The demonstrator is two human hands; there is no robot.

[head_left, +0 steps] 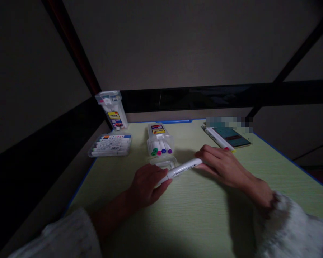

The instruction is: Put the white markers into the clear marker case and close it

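Observation:
A white marker point(185, 168) is held slantwise above the table between my two hands. My left hand point(150, 184) pinches its lower left end between thumb and fingers. At the upper right end, the fingers of my right hand point(221, 164) close round it and hide its tip. Just beyond the marker lies an open clear plastic marker case point(159, 138), its lid point(165, 163) folded towards me and partly covered by my left hand. Several markers with green, pink, blue and purple ends point(163, 147) show in the case's mouth.
At the back left a clear marker case point(115, 113) stands upright, with another case point(111, 145) lying before it. Loose markers point(218, 138) with red and yellow ends lie beside a phone point(235, 137) at right. The table point(188, 222) has a blue edge; a wall is behind.

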